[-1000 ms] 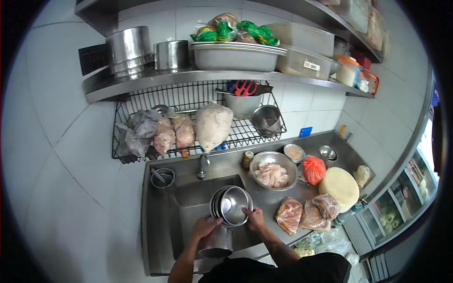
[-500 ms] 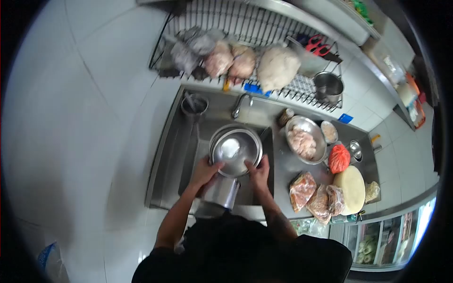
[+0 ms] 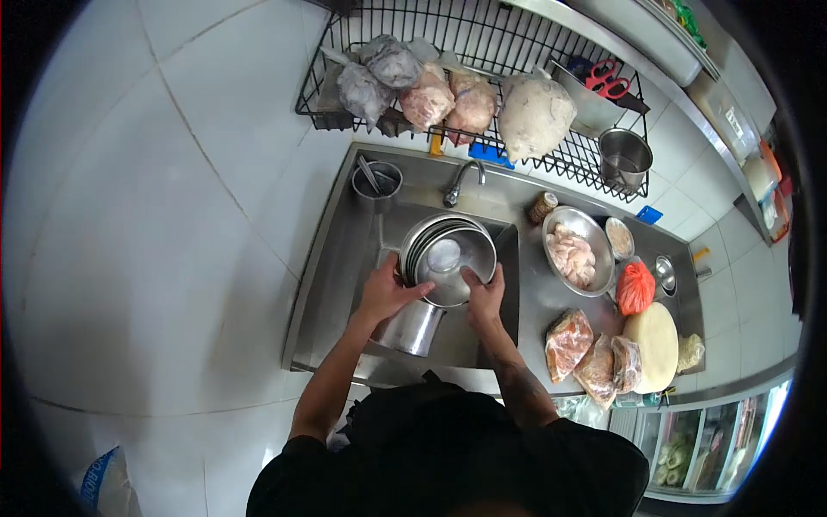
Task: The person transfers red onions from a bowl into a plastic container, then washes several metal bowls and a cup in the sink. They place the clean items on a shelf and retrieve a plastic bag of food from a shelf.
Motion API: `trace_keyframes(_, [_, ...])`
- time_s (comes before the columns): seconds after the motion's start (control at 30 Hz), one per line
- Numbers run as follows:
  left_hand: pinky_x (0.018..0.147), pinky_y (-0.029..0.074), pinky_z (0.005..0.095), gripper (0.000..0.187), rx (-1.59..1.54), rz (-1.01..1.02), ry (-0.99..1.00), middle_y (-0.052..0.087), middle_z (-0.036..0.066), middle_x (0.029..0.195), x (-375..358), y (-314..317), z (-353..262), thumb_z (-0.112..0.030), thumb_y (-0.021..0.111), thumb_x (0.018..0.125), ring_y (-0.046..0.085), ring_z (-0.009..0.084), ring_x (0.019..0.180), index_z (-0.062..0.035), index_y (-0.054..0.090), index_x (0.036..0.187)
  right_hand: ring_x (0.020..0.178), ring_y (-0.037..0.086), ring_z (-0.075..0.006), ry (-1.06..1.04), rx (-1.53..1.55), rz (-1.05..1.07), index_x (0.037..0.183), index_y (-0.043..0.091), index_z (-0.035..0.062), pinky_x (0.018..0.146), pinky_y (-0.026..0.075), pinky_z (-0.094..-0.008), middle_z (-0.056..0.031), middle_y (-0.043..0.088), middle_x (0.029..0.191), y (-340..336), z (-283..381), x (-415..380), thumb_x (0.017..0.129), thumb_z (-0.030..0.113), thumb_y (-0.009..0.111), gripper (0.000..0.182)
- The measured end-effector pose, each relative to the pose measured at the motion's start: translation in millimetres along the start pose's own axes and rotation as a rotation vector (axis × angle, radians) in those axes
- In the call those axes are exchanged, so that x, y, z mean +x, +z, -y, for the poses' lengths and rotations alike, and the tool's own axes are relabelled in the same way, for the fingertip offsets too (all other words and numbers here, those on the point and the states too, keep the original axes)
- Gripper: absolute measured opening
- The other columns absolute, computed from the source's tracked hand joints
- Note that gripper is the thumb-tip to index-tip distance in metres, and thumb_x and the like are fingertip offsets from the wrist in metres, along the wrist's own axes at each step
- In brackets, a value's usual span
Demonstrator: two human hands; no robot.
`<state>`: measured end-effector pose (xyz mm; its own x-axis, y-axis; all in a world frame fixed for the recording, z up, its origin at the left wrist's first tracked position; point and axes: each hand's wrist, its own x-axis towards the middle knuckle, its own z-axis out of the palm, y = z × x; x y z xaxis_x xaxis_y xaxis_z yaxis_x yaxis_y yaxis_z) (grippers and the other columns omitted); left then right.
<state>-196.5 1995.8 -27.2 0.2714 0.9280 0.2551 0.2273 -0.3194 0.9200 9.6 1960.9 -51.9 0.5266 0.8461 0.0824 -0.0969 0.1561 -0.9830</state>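
A stack of nested stainless steel bowls [image 3: 466, 263] is held over the sink, several rims showing on its upper left side. My left hand [image 3: 392, 291] grips the stack at the lower left, with the thumb over the top bowl's rim. On the lower right, my right hand [image 3: 485, 300] holds the same stack, its thumb inside the top bowl. Just below the bowls is a cylindrical metal pot [image 3: 410, 328], lying tilted in the steel sink [image 3: 345, 284]. The undersides of the bowls and most of my fingertips are hidden.
Behind the sink rises a faucet [image 3: 459, 183], with a utensil pot [image 3: 376, 185] to its left. On the right counter are a bowl of raw meat [image 3: 581, 252], a red bag [image 3: 636, 289], bagged meat [image 3: 569, 345] and a round cutting board [image 3: 650, 346]. A wire rack [image 3: 405, 26] hangs above.
The bowl stack has tilted, so several nested rims now show along its left side. Both hands stay on it. The whole view has shifted slightly as the head moved.
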Motion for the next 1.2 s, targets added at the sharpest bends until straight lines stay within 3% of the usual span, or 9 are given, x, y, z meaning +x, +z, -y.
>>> trace_keyframes(0.1, [0.057,0.047,0.0289,0.071,0.034,0.035,-0.063,0.064,0.011,0.077,-2.0,-6.0,13.1,-0.046,0.083,0.066,0.06,0.0133,0.064,-0.0015,0.055,0.115,0.082,0.055,-0.0121,-0.258,-0.2,0.039,0.097,0.055,0.0007,0.075,0.047,-0.0267,-0.0035,0.062,0.087,0.3,34.4,18.1,0.083,0.003,0.07,0.021])
trace_keyframes(0.23, [0.057,0.045,0.0254,0.072,-0.286,0.047,-0.078,0.062,0.012,0.089,-17.6,-24.7,-0.3,-0.042,0.082,0.07,0.055,0.0091,0.069,-0.0034,0.055,0.124,0.087,0.061,-0.0374,-1.076,-0.611,0.156,0.093,0.053,-0.0057,0.074,0.051,-0.0325,-0.0234,0.055,0.114,7.4,129.6,35.7,0.06,-0.005,0.054,0.033])
trace_keyframes(0.33, [0.059,0.043,0.0241,0.058,0.076,0.033,-0.201,0.06,0.013,0.098,-28.3,-45.5,18.0,-0.041,0.079,0.074,0.051,0.0081,0.071,-0.0065,0.06,0.117,0.098,0.06,-0.04,-1.31,-0.722,0.263,0.09,0.053,-0.0062,0.077,0.053,-0.0364,-0.0243,0.054,0.12,13.1,190.9,56.8,0.061,-0.006,0.053,0.029])
trace_keyframes(0.43, [0.047,0.038,0.0244,0.045,0.186,0.027,-0.144,0.053,0.0,0.06,-42.8,-55.7,50.9,-0.037,0.077,0.079,0.046,0.0052,0.049,-0.0086,0.062,0.112,0.125,0.046,-0.0366,-1.146,-0.316,0.371,0.125,0.046,-0.0093,0.105,0.038,-0.0401,-0.0229,0.051,0.128,27.5,234.2,96.6,0.066,-0.011,0.057,0.06])
trace_keyframes(0.57, [0.043,0.028,0.0241,0.033,0.171,0.03,-0.27,0.044,-0.004,0.052,-57.3,-72.6,31.9,-0.035,0.076,0.079,0.036,0.0038,0.045,-0.0084,0.068,0.098,0.128,0.045,-0.0326,-1.846,-0.757,-0.016,0.131,0.045,-0.004,0.103,0.04,-0.0408,-0.0197,0.049,0.135,81.5,362.1,102.6,0.071,-0.006,0.065,0.063])
trace_keyframes(0.73, [0.044,0.026,0.0253,0.029,0.041,-0.014,-0.276,0.04,-0.006,0.052,-72.4,-72.8,43.2,-0.035,0.076,0.079,0.033,0.0037,0.048,-0.0089,0.071,0.089,0.122,0.047,-0.0441,-1.909,-0.836,-0.082,0.099,0.046,0.0098,0.072,0.057,-0.0374,-0.0195,0.031,0.148,161.9,444.8,138.0,0.072,0.012,0.069,0.035])
trace_keyframes(0.87, [0.044,0.027,0.0257,0.021,0.08,-0.056,-0.226,0.045,-0.003,0.051,-81.1,-73.2,58.6,-0.029,0.075,0.081,0.036,0.0044,0.047,-0.0091,0.071,0.088,0.103,0.056,-0.0468,-1.948,-0.978,-0.009,0.102,0.046,0.0106,0.069,0.059,-0.0426,-0.0213,0.041,0.136,223.2,445.8,158.3,0.075,0.002,0.06,0.031])
trace_keyframes(1.0, [0.044,0.031,0.026,0.018,0.086,-0.202,-0.035,0.051,0.001,0.051,-97.8,-71.3,98.7,-0.026,0.075,0.08,0.041,0.0056,0.046,-0.0085,0.071,0.085,0.11,0.05,-0.0541,-1.845,-1.238,0.032,0.105,0.046,0.0082,0.066,0.059,-0.0448,-0.0244,0.041,0.132,238.8,444.9,135.4,0.075,0.014,0.068,0.038])
trace_keyframes(1.2, [0.046,0.036,0.0255,0.022,0.24,-0.145,-0.238,0.054,0.002,0.054,-106.1,-78.2,51.5,-0.027,0.075,0.08,0.043,0.0059,0.049,-0.0071,0.07,0.085,0.101,0.053,-0.0598,-2.055,-1.219,-0.233,0.108,0.053,0.0157,0.048,0.058,-0.044,-0.0187,0.045,0.13,256.9,422.5,152.6,0.075,0.055,0.067,0.053])
